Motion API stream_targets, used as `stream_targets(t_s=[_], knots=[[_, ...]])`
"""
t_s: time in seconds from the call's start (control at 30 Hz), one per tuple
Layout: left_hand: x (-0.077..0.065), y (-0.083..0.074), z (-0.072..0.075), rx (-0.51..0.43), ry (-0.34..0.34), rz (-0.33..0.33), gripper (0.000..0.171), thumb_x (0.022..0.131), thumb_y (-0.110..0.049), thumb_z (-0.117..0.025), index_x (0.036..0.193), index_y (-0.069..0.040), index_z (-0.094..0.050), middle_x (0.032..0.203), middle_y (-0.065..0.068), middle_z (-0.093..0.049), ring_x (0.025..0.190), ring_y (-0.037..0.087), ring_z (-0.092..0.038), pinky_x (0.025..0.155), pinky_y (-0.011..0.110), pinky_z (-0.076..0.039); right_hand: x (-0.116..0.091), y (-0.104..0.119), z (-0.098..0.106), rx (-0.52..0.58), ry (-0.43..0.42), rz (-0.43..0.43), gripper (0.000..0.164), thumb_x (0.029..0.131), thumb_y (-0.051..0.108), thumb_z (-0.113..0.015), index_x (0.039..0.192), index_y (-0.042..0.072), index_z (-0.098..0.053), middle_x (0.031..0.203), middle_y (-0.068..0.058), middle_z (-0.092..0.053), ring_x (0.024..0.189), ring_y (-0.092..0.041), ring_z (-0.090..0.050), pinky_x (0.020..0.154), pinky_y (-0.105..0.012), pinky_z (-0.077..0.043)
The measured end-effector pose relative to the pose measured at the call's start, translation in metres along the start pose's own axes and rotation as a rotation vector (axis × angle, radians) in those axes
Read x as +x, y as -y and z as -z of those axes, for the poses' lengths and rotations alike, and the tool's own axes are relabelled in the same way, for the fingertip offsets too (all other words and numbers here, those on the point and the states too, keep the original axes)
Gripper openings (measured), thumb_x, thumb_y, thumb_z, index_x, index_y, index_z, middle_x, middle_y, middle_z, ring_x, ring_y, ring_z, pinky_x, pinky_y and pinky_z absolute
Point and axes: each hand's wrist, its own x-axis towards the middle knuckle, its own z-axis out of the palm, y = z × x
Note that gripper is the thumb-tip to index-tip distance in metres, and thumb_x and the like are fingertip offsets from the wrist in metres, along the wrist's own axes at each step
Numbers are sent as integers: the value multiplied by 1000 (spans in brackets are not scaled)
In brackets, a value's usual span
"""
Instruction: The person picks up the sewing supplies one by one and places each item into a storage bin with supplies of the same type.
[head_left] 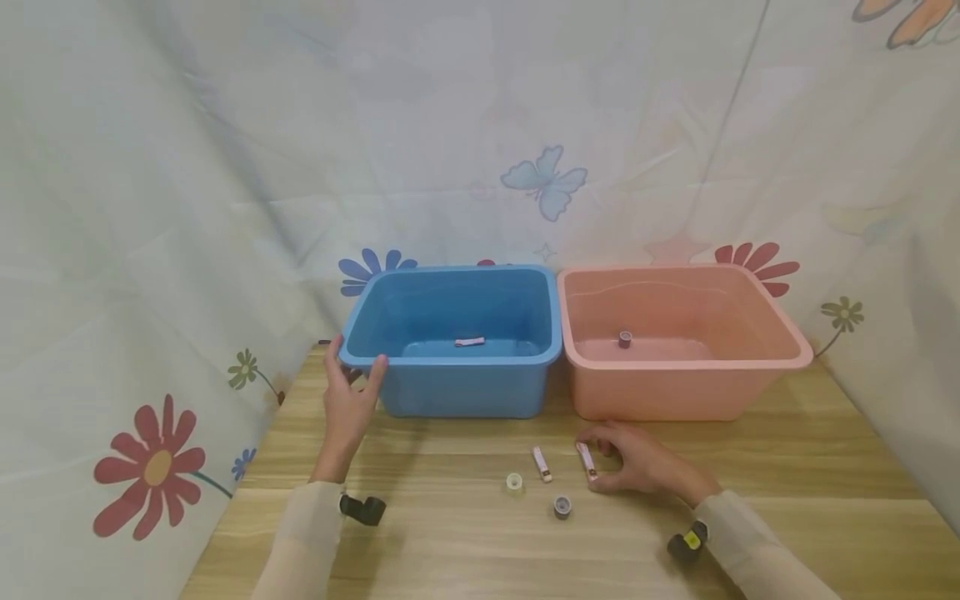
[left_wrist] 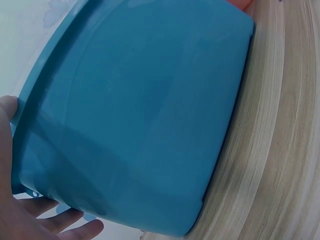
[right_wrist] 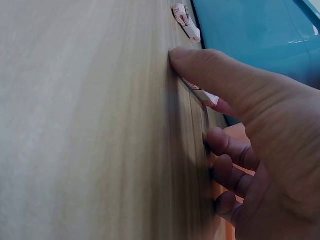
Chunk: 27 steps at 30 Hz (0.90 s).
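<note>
My left hand [head_left: 351, 412] grips the front left corner of the blue tub [head_left: 457, 387], thumb on the front rim and the other fingers around the left side. In the left wrist view its fingers [left_wrist: 65, 220] lie under the rim. My right hand [head_left: 637, 460] pinches a small pink-and-white piece [head_left: 587, 461], shaped like a nail clipper, on the table, thumb at the near end and index finger at the far end. A matching piece [head_left: 542, 464] lies just left of it. Nearby stand a small grey round piece [head_left: 562, 507] and a pale greenish-white one [head_left: 513, 482].
A pink tub [head_left: 660, 396] stands right of the blue one, rims nearly touching, with one small grey round piece [head_left: 625, 339] inside. Another pink-and-white piece [head_left: 470, 342] lies in the blue tub. A printed cloth [head_left: 450, 125] hangs behind the wooden table [head_left: 465, 550].
</note>
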Motion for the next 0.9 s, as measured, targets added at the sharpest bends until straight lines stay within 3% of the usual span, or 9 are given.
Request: stream_targets(t_s=[0.5,0.9], knots=[[0,2,0,6,1,0,88,96,-58,-63,162,-35,-11,164,17,-33,141,45,-42,105,66,-43,-3,0,-2,48,-41,16,60,78,35,-91,129,16,-66,90,1,-57,83,-14,-52,72,-27,-44],[-1,5,0,-2,10,7,89,96,-58,-64,163,-32,-11,163,18,-33,142,45,-42,104,66,-43,-4,0,-1,79,-63,33,60,77,31,-92,128,14,-65,89,-1,-56,81,-13,-52,71,-26,-44]])
